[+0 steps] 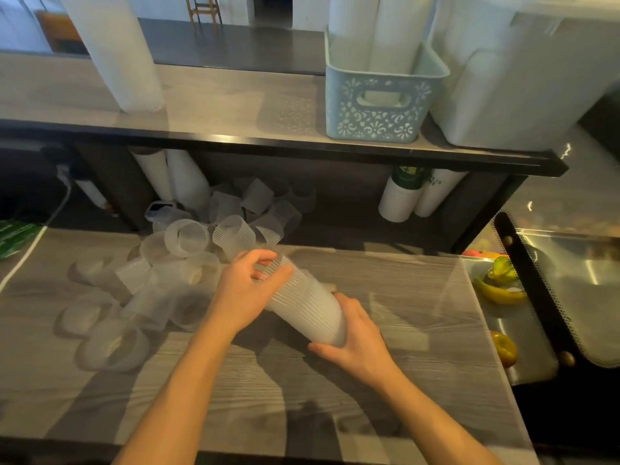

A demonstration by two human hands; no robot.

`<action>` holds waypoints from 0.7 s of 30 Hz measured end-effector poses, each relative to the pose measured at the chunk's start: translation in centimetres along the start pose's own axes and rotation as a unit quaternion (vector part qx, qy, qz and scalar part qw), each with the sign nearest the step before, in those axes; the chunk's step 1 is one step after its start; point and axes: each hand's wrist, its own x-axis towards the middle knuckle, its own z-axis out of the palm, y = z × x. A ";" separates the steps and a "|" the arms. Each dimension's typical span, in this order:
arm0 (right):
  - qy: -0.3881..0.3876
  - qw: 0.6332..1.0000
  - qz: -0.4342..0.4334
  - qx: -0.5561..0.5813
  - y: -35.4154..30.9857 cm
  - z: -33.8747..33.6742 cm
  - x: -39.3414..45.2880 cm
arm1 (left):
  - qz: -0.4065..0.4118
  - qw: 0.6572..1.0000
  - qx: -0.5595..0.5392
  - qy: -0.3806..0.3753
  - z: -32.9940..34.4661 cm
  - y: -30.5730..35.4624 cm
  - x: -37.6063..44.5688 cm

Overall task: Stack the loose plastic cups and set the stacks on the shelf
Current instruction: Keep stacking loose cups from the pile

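Our right hand (pixel 355 344) is wrapped around the near end of the stack of cups (pixel 308 307), which lies tilted over the middle of the table (pixel 385 380), and our left hand (pixel 248 290) pinches the cup at its far end. If we push that cup on crooked, it could jam or pop off into the pile. We count one stack, and too many loose cups (pixel 174 263) to the left to count for sure, while the shelf (pixel 218 105) waits far above

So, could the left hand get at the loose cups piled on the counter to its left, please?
Probably yes. The loose cups lie on the counter just left of the left hand, with nothing between them. But that hand now grips the top of the cup stack, so it must let go first.
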 end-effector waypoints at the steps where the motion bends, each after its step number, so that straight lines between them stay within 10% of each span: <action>1: -0.008 1.000 -0.004 -0.007 -0.2 0.1 0.1 | 0.003 1.000 0.018 -0.022 0.0 0.0 0.0; 12: -0.015 1.000 0.008 0.011 -0.9 1.7 0.4 | -0.019 0.996 -0.078 -0.041 0.8 -2.5 -1.8; 21: -0.035 0.999 0.016 0.020 -1.9 3.2 0.9 | -0.061 0.955 0.166 0.238 -5.2 -10.9 -3.1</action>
